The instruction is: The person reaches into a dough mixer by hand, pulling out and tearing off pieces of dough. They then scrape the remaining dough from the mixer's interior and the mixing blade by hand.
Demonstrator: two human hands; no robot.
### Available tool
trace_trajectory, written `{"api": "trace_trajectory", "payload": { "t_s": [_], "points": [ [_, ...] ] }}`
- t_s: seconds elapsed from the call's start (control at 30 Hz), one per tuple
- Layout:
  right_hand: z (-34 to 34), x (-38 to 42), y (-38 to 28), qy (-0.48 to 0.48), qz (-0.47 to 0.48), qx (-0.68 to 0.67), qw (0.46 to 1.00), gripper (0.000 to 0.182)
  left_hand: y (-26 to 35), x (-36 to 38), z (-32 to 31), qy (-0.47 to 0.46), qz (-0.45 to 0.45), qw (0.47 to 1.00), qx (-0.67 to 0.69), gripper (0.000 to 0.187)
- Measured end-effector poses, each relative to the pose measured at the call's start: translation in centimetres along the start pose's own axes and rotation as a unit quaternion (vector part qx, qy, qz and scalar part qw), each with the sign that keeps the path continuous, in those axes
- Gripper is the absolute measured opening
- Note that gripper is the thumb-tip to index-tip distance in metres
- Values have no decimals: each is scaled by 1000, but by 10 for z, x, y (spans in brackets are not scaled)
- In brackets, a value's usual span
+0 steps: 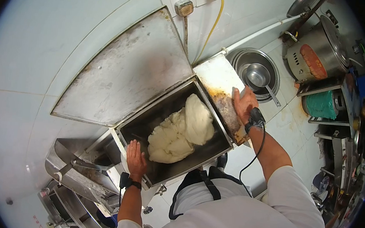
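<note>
A large mass of pale dough [183, 131] lies inside the open steel tub of a dough mixer [147, 124]. Its hinged lid [129, 74] stands raised against the wall. My left hand [135, 157] rests flat on the tub's near left rim, fingers apart, holding nothing. My right hand [244, 104] presses flat on the mixer's flour-stained right side housing [222, 85], just beside the tub. Both wrists wear black bands; a cable runs from the right one.
Stacked steel bowls with a ladle [257, 75] sit on the floor to the right. A big metal pot [315, 56] and shelving [346, 128] stand farther right. Wall sockets with a yellow cable [212, 16] are above the mixer. Steel machine parts [77, 170] lie at lower left.
</note>
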State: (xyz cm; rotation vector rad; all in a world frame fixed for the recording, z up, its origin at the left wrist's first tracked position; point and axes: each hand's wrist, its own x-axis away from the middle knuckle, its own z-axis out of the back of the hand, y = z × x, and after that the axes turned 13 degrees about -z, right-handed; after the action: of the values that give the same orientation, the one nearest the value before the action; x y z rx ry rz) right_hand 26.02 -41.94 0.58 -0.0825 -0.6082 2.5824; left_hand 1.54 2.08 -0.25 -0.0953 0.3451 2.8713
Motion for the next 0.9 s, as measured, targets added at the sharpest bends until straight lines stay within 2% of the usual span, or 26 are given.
{"api": "trace_trajectory", "payload": {
  "t_s": [0.9],
  "points": [
    [-1,-3,0,-12,8,12,1000,66,4,-3,5,31,0,1000,4,45]
  ]
}}
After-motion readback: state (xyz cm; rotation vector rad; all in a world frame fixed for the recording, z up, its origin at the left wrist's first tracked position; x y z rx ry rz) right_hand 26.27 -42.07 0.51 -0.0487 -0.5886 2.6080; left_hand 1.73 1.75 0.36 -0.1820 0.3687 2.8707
